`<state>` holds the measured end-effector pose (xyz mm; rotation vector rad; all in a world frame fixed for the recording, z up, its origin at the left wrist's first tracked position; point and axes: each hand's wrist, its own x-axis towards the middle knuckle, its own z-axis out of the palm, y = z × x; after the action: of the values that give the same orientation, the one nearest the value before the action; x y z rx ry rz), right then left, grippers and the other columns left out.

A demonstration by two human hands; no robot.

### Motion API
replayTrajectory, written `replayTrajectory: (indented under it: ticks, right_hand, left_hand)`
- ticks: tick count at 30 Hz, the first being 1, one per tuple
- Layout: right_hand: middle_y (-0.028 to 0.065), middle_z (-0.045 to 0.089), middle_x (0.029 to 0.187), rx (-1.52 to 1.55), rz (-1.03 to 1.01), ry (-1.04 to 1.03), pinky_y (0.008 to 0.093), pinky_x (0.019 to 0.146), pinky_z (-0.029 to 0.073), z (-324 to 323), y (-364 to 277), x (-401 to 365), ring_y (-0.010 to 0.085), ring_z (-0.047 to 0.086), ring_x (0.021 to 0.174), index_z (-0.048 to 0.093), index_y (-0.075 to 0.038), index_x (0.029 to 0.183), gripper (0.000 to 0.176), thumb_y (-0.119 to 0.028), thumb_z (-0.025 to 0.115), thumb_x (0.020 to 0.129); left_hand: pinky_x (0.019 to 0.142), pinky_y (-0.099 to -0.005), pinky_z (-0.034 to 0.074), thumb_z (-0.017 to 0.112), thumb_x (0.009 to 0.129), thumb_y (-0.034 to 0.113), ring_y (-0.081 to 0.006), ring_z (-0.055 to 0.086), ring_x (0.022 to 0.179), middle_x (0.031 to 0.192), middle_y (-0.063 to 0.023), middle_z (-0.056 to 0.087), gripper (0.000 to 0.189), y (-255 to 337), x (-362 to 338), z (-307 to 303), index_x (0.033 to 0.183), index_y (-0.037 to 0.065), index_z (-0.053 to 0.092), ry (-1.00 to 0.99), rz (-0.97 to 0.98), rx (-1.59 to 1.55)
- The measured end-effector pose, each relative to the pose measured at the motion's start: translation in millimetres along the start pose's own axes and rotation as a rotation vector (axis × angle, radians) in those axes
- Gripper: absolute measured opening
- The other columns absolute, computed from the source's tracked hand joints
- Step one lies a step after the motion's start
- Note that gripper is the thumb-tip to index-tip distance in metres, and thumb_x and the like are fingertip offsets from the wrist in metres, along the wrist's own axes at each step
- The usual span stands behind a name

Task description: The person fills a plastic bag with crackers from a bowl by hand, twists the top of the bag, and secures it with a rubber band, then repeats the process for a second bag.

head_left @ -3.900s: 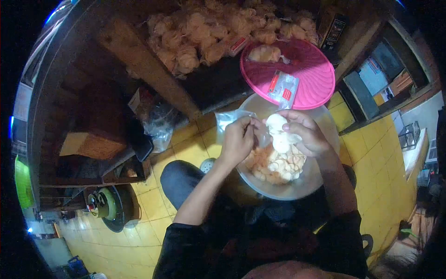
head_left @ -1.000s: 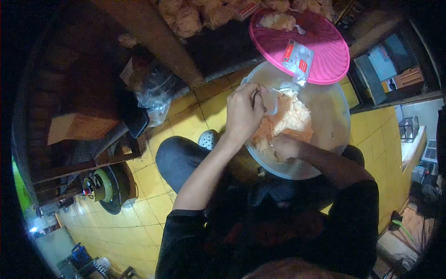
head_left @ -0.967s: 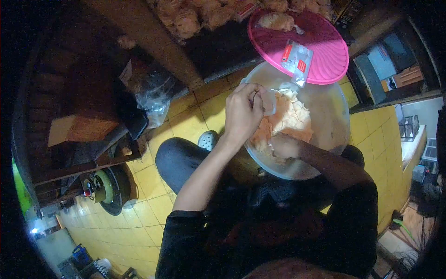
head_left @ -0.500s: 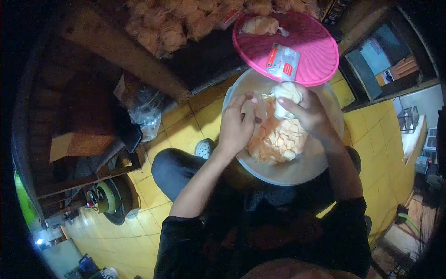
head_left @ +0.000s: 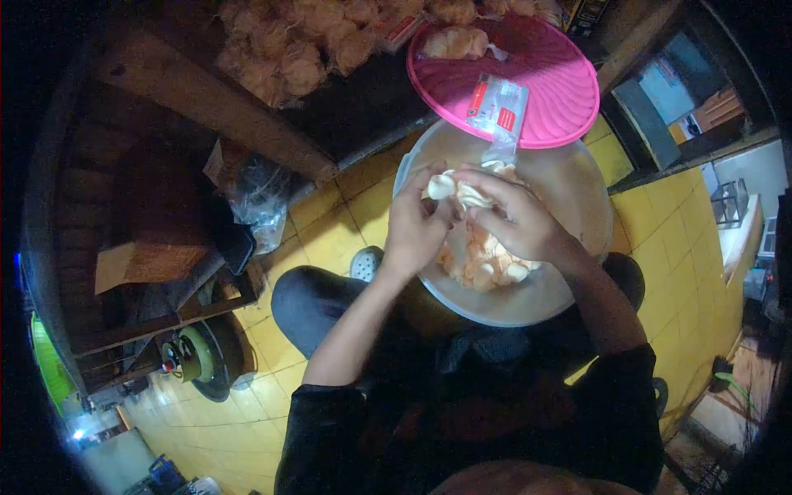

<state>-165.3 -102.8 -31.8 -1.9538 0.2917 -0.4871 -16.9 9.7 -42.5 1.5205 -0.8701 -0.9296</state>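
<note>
A wide whitish tub (head_left: 577, 198) sits between the person's legs, with a heap of pale orange and cream pieces (head_left: 478, 256) in it. My left hand (head_left: 417, 223) is over the tub's left part, its fingers closed round the mouth of a small clear bag. My right hand (head_left: 516, 214) holds several cream pieces (head_left: 470, 196) between its fingers, close against the bag. One cream piece (head_left: 440, 186) shows at the bag's mouth by my left fingertips.
On the tub's far rim rests a pink lid (head_left: 553, 82) with a stack of printed clear bags (head_left: 499, 107) and a filled bag (head_left: 455, 43). Many filled bags (head_left: 301, 66) lie behind. A dark wooden frame (head_left: 214, 99) stands at left.
My right hand has moved left and down to my left hand, bringing the cream pieces to the small bag. The printed bags on the lid have shifted slightly.
</note>
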Motion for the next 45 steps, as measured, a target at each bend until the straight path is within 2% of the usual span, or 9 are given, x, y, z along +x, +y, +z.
replayTrajectory:
  ticks: [8,14,20,25,31,35,38,42,45]
  right_hand:
    - [0.0204,0.058,0.122,-0.257,-0.051,-0.073,0.0389,0.097,0.043,-10,-5,4,0.0327,0.058,0.113,0.051,0.001,0.128,0.043,-0.004,0.059,0.087]
    - [0.0224,0.061,0.113,-0.173,-0.102,0.009,0.0414,0.090,0.047,-9,-10,2,0.0375,0.060,0.105,0.049,0.001,0.128,0.042,-0.004,0.057,0.087]
    - [0.0259,0.059,0.106,-0.359,0.185,-0.030,0.0442,0.082,0.048,-3,-4,1,0.0395,0.061,0.099,0.054,0.002,0.120,0.036,-0.004,0.059,0.085]
    - [0.0185,0.062,0.092,-0.323,-0.210,0.056,0.0398,0.074,0.052,2,9,3,0.0331,0.065,0.083,0.062,0.004,0.105,0.025,0.001,0.060,0.080]
    - [0.0145,0.061,0.084,0.139,0.119,0.119,0.0346,0.071,0.052,15,11,4,0.0283,0.064,0.076,0.058,0.003,0.110,0.030,0.005,0.058,0.080]
    - [0.0139,0.061,0.082,-0.191,-0.009,0.172,0.0352,0.069,0.052,2,31,5,0.0258,0.064,0.072,0.054,0.002,0.111,0.028,0.000,0.059,0.083]
    - [0.0206,0.062,0.101,-0.668,0.491,-0.607,0.0411,0.085,0.049,13,88,-5,0.0304,0.062,0.096,0.053,0.002,0.110,0.037,-0.012,0.067,0.079]
    - [0.0219,0.060,0.106,-0.265,0.285,-1.110,0.0433,0.085,0.047,57,95,-39,0.0356,0.059,0.100,0.044,0.000,0.127,0.051,-0.009,0.060,0.079]
    - [0.0176,0.064,0.092,-0.612,0.327,-0.999,0.0421,0.073,0.051,105,213,-113,0.0336,0.064,0.086,0.050,0.000,0.115,0.039,0.000,0.055,0.076]
  left_hand:
    - [0.068,-0.0267,0.055,0.052,0.089,-0.004,-0.0155,0.064,0.083,0.118,-0.0137,0.057,0.045,0,2,7,0.133,-0.003,0.047,-0.057,-0.007,-0.268]
    - [0.061,-0.0245,0.054,0.049,0.091,-0.003,-0.0144,0.065,0.077,0.109,-0.0125,0.064,0.033,13,-4,4,0.123,-0.001,0.059,0.028,-0.051,0.035]
    - [0.055,-0.0235,0.051,0.053,0.088,-0.004,-0.0136,0.066,0.073,0.096,-0.0109,0.068,0.034,0,-2,8,0.122,-0.002,0.059,-0.032,-0.183,-0.363]
    - [0.054,-0.0260,0.052,0.058,0.089,0.002,-0.0158,0.069,0.073,0.095,-0.0129,0.069,0.030,14,-3,12,0.119,-0.002,0.061,-0.024,-0.052,0.031]
    - [0.054,-0.0283,0.053,0.054,0.088,-0.003,-0.0169,0.069,0.065,0.094,-0.0142,0.069,0.023,9,-1,7,0.108,-0.003,0.066,0.135,0.140,0.311]
    - [0.055,-0.0297,0.054,0.051,0.088,-0.005,-0.0182,0.069,0.062,0.095,-0.0141,0.069,0.024,7,4,-8,0.106,-0.003,0.066,0.230,0.200,0.423]
    - [0.053,-0.0299,0.055,0.050,0.088,-0.005,-0.0193,0.069,0.062,0.092,-0.0144,0.069,0.022,4,7,-12,0.103,-0.003,0.067,0.275,0.288,0.419]
    - [0.051,-0.0286,0.054,0.047,0.088,-0.008,-0.0207,0.069,0.064,0.100,-0.0151,0.066,0.019,12,4,-12,0.092,-0.005,0.065,0.208,0.249,0.267]
    - [0.050,-0.0280,0.054,0.044,0.089,-0.009,-0.0210,0.069,0.064,0.106,-0.0151,0.064,0.018,11,3,-15,0.087,-0.005,0.062,0.175,0.259,0.218]
